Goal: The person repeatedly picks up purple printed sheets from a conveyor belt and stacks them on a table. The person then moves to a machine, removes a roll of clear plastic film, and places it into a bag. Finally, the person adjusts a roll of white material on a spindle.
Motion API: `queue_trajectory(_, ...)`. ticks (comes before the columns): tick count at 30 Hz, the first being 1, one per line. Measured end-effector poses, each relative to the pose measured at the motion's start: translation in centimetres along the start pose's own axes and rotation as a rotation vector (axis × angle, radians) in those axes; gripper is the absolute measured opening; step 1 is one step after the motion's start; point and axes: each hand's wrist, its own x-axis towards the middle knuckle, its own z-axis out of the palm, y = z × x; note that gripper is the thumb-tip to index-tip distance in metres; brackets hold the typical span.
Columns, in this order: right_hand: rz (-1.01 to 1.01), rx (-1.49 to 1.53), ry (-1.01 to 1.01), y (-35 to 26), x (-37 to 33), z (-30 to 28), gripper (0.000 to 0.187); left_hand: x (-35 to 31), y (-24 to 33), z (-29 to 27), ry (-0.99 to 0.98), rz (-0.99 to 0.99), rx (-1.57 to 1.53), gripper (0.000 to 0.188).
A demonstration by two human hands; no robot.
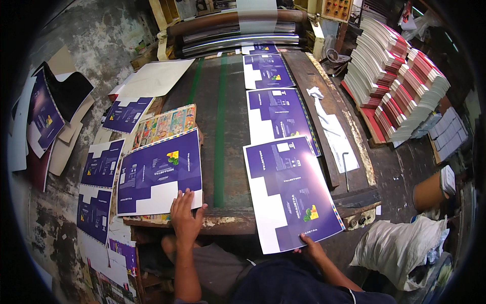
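My left hand (186, 217) lies with fingers stretched out on the lower edge of a purple and white printed sheet (159, 175), the top one of a stack at the near left of the worktable. Between thumb and fingers, my right hand (310, 248) grips the lower edge of a second printed sheet (288, 190), held slightly tilted at the table's front edge. Its far end overlaps another printed sheet (278, 109) lying on the table. The fingers under the held sheet are partly hidden.
Metal rollers (240, 40) span the table's far end, with more sheets lined up before them. A bent metal rod (346, 169) and a white cloth (326, 124) lie at the right. Tall paper stacks (377, 61) and a white sack (400, 251) stand farther right.
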Motion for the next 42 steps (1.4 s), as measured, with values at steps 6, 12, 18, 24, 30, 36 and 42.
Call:
queue_trajectory(6, -0.027, -0.040, 0.015, 0.0, -2.2, 0.7, 0.036, -0.4, -0.8, 1.0, 0.107, -0.060, -0.164, 0.029)
queue_trajectory(12, -0.048, -0.059, 0.039, -0.2, -2.5, 1.0, 0.037, 0.8, -0.7, 1.9, 0.133, -0.344, -0.263, 0.033)
queue_trajectory(18, -0.060, 0.046, -0.024, 0.3, -2.1, 0.7, 0.038, -0.1, -0.8, 1.8, 0.076, -0.319, -0.209, 0.027)
queue_trajectory(24, -0.044, 0.266, -0.059, -1.4, -0.1, 2.1, 0.040, -0.8, -0.8, 0.1, 0.005, -0.236, -0.276, 0.024)
queue_trajectory(30, -0.063, 0.335, -0.089, -3.8, 1.9, 3.3, 0.044, -0.7, -0.9, -1.0, -0.073, -0.223, -0.364, 0.030)
queue_trajectory(36, -0.196, 0.343, 0.089, -5.3, 4.2, 5.9, 0.041, -0.4, -0.4, -0.3, -0.002, -0.288, -0.348, 0.035)
queue_trajectory(42, -0.276, 0.363, 0.161, -5.7, 5.1, 6.8, 0.034, -0.5, -0.6, -0.2, -0.001, -0.291, -0.350, 0.036)
